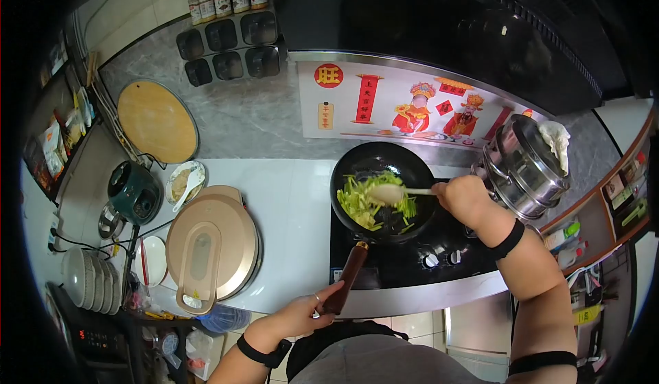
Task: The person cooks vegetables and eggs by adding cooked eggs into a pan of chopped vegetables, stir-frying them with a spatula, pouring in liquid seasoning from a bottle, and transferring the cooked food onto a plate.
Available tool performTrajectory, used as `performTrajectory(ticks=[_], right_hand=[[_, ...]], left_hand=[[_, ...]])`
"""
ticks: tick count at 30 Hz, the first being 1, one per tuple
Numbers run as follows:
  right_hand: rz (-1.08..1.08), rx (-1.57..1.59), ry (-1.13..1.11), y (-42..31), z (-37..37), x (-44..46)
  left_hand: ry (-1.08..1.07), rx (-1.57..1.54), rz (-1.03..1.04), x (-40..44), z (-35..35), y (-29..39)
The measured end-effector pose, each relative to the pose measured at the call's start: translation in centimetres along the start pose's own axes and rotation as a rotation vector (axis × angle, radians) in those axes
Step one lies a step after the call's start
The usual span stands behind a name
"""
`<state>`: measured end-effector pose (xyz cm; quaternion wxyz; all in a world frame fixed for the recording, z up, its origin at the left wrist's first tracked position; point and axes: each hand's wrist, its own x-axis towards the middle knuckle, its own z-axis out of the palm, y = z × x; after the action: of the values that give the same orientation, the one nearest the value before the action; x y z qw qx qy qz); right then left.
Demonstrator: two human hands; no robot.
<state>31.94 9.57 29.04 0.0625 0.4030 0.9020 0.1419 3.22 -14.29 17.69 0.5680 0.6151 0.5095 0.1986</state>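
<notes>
A black wok (pixel 419 209) sits on the gas stove, with chopped green vegetables (pixel 358 202) inside it. My left hand (pixel 305 313) is closed on the lower end of the wok's brown wooden handle (pixel 351 274), a ring on one finger. Over the wok's right side, my right hand (pixel 464 202) grips a spoon-shaped spatula (pixel 388 193) by its pale handle. The spatula's rounded, light-coloured head rests among the vegetables, slightly blurred.
A stacked metal steamer (pixel 525 164) stands right of the wok, a cloth on its lid. On the left counter are a gold electric griddle (pixel 213 246), a plate with a white spoon (pixel 185 181), a green cooker (pixel 134 192) and stacked bowls (pixel 89 281). Stove knobs (pixel 430 261) face front.
</notes>
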Motion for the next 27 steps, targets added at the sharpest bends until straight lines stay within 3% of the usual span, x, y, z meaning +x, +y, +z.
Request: performTrajectory(ticks=[6, 10, 12, 14, 16, 18, 21, 25, 27], right_hand=[[0.343, -0.127, -0.156, 3.4, -0.4, 2.3], [0.512, -0.044, -0.197, 5.6, 4.8, 4.1], [0.479, 0.067, -0.167, 6.0, 9.2, 5.5], [0.447, 0.179, -0.136, 5.3, 9.9, 5.6], [0.304, 0.504, -0.072, 3.1, 7.9, 5.3], [0.219, 0.47, 0.051, 2.8, 6.3, 4.5], [0.011, 0.123, 0.22, 4.4, 3.2, 3.4], [0.044, -0.114, 0.14, 7.5, 2.6, 3.2], [0.117, -0.238, -0.092, 8.1, 2.2, 3.0]], left_hand=[[0.019, -0.035, 0.016, 0.0, 0.2, -0.3], [0.052, -0.026, 0.053, -0.1, 0.2, -0.2], [0.059, -0.031, 0.058, -0.1, 0.3, -0.3], [0.049, -0.03, 0.047, 0.0, 0.3, -0.4], [0.047, -0.043, 0.05, 0.0, 0.3, -0.5], [0.042, -0.06, 0.054, -0.1, 0.2, -0.4], [0.042, -0.053, 0.062, 0.0, 0.2, -0.1], [0.036, -0.053, 0.05, 0.0, 0.1, -0.1], [0.035, -0.067, 0.044, -0.1, 0.0, -0.1]])
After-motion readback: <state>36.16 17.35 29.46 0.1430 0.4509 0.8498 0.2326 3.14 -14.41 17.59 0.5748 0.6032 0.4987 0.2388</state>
